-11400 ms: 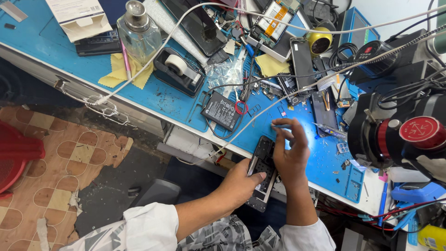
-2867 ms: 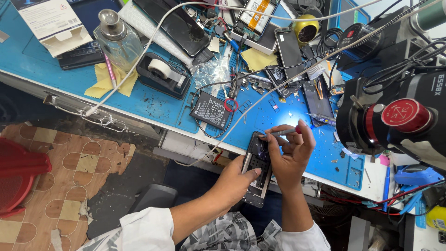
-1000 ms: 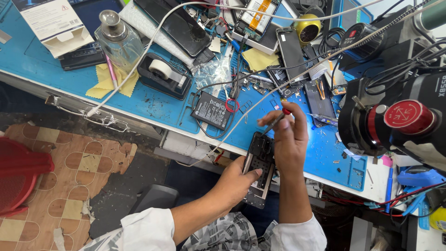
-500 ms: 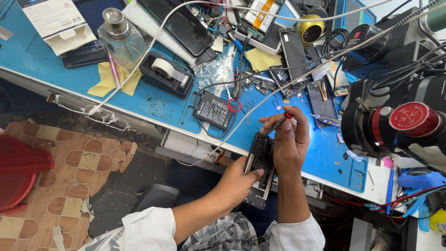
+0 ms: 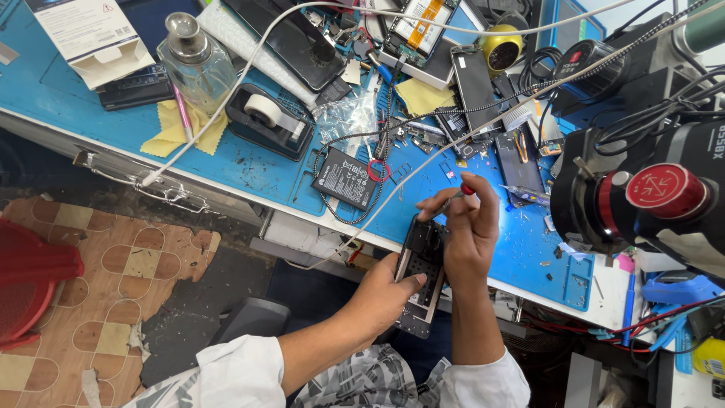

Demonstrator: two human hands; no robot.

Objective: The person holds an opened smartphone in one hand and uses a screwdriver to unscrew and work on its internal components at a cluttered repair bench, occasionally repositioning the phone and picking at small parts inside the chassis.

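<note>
My left hand [image 5: 381, 291] grips the opened phone [image 5: 421, 273] upright at the desk [image 5: 249, 170] edge to steady it, while my right hand [image 5: 470, 227], fingers pinched shut on a small red-tipped screwdriver [image 5: 457, 196], works at its twelve o'clock end.

Both forearms are bare from the elbow down to the left hand [image 5: 381, 291] and the right hand [image 5: 470, 227]. Each arm comes out of a short white sleeve: the left sleeve [image 5: 234, 375] is loose and creased, with a plain hem that ends near the elbow, and the right sleeve [image 5: 487, 381] has the same plain white cloth and a rounded hem. Between the sleeves shows the front of a garment [image 5: 362, 381] in a grey-and-white brushstroke pattern. No rings, watch or gloves show on either hand.
</note>
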